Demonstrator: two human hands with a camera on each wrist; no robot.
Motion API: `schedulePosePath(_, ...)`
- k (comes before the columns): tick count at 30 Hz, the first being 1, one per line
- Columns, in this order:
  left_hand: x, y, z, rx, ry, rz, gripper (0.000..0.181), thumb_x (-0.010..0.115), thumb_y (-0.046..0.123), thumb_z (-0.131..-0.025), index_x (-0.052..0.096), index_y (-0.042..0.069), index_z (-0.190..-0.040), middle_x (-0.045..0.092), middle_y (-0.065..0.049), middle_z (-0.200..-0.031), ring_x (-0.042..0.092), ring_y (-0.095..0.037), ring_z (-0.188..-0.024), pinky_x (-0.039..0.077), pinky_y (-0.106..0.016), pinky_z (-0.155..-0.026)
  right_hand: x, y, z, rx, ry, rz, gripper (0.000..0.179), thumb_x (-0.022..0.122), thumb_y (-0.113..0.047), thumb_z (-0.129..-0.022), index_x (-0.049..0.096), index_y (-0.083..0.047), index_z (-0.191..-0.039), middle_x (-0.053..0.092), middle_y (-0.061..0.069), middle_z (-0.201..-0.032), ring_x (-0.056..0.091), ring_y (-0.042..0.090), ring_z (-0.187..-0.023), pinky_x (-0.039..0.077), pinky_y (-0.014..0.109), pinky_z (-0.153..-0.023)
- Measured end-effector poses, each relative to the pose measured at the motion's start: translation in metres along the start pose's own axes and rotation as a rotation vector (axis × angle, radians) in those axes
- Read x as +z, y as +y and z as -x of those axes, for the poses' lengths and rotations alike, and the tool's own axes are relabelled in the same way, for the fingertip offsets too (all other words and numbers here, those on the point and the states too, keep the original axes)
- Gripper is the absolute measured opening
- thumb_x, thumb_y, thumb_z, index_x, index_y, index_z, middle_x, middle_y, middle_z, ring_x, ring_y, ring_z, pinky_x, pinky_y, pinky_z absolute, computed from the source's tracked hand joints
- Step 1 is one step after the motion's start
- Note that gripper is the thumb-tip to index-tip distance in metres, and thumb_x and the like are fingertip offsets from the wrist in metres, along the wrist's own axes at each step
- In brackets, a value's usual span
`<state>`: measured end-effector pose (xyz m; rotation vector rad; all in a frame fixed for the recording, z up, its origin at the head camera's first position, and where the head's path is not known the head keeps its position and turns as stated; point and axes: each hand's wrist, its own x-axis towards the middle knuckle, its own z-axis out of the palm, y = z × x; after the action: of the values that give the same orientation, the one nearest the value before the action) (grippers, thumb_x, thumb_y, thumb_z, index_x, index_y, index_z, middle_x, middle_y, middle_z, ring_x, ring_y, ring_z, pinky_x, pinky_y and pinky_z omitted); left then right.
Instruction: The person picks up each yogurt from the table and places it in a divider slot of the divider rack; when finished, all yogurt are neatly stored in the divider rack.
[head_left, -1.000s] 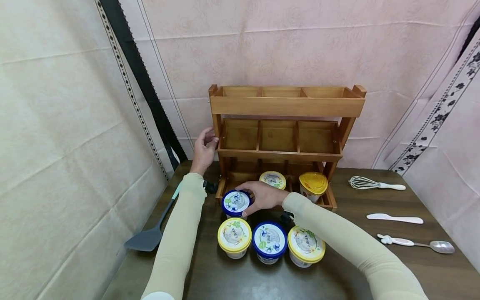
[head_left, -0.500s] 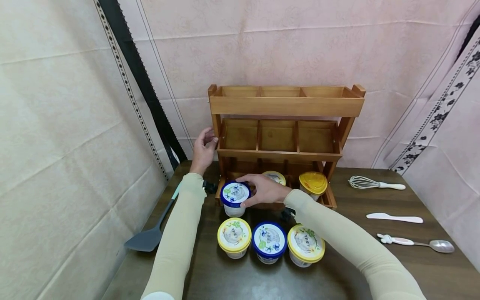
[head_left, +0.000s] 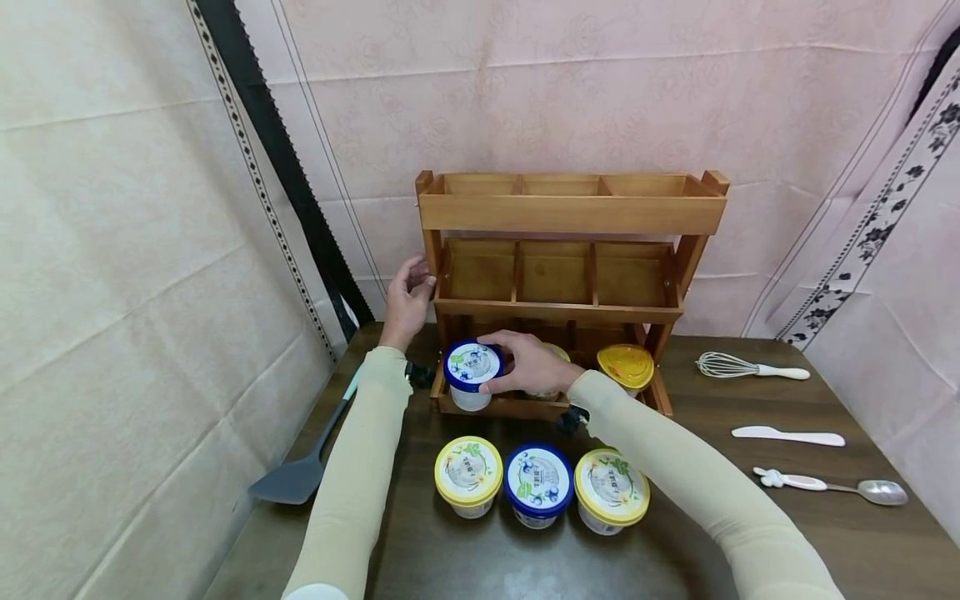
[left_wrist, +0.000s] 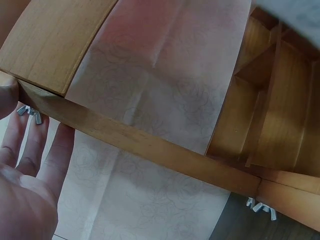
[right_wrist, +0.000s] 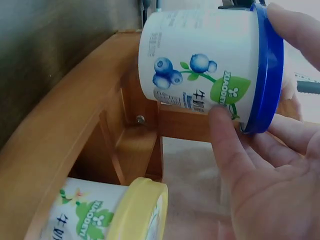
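My right hand point(head_left: 531, 365) grips a blue-lidded white tub point(head_left: 472, 363) with blueberries printed on it, held at the left end of the bottom tier of a three-tier wooden rack point(head_left: 573, 215). In the right wrist view the thumb and fingers clasp the tub around its lid and side. Behind that hand a yellow-lidded tub point(right_wrist: 130, 212) sits in the bottom tier, mostly hidden in the head view. To its right stands another tub point(head_left: 626, 365) with a plain yellow lid. My left hand point(head_left: 407, 304) holds the rack's left upright point(left_wrist: 150, 145), thumb and fingers on opposite sides.
Before the rack stand a yellow-lidded tub point(head_left: 468, 475), a blue-lidded one point(head_left: 538, 483) and another yellow-lidded one point(head_left: 611, 490). A spatula point(head_left: 292, 479) lies to the left. On the right lie a whisk point(head_left: 750, 367), a white knife point(head_left: 787, 436) and a spoon point(head_left: 832, 486).
My right hand has lifted the blue-lidded tub from behind the front row and carried it away from me to the rack's bottom tier. The left hand has stayed on the rack.
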<state>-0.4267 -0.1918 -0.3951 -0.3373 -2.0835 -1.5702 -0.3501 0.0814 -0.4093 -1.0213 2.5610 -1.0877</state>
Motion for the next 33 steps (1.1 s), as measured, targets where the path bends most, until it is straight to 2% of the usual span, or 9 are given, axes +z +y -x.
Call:
schedulePosePath(6, -0.001, 0.001, -0.002, 0.013, 0.002, 0.012, 0.042, 0.064, 0.018, -0.107, 0.058, 0.018, -0.148, 0.064, -0.015, -0.135, 0.061, -0.031, -0.126, 0.047, -0.049, -0.117, -0.001, 0.006, -0.008, 0.023, 0.049, 0.049, 0.092, 0.086, -0.056, -0.084, 0.047, -0.018, -0.158, 0.056, 0.007, -0.152, 0.061, 0.027, -0.131, 0.058, 0.045, -0.105)
schedulePosePath(14, -0.002, 0.001, -0.003, 0.017, 0.005, 0.017, 0.042, 0.064, 0.018, -0.107, 0.058, 0.018, -0.148, 0.064, -0.015, -0.135, 0.062, -0.032, -0.126, 0.047, -0.05, -0.117, 0.0, 0.012, -0.018, 0.062, 0.072, 0.06, 0.093, 0.087, -0.055, -0.084, 0.048, -0.013, -0.158, 0.054, 0.012, -0.156, 0.054, 0.032, -0.141, 0.046, 0.055, -0.118)
schedulePosePath(19, -0.002, 0.001, -0.003, 0.009, 0.005, 0.007, 0.042, 0.064, 0.017, -0.107, 0.058, 0.019, -0.148, 0.065, -0.015, -0.135, 0.062, -0.031, -0.126, 0.048, -0.048, -0.116, 0.001, 0.014, -0.023, 0.086, 0.077, 0.061, 0.093, 0.088, -0.051, -0.084, 0.048, -0.01, -0.157, 0.056, 0.013, -0.154, 0.055, 0.033, -0.14, 0.045, 0.054, -0.119)
schedulePosePath(33, 0.0, -0.002, 0.001, -0.004, -0.001, 0.002, 0.043, 0.063, 0.018, -0.107, 0.057, 0.02, -0.149, 0.064, -0.013, -0.136, 0.06, -0.03, -0.126, 0.047, -0.05, -0.117, 0.009, 0.02, -0.035, 0.117, 0.064, 0.184, 0.092, 0.088, -0.045, -0.085, 0.047, -0.005, -0.157, 0.057, 0.016, -0.153, 0.055, 0.033, -0.14, 0.043, 0.051, -0.12)
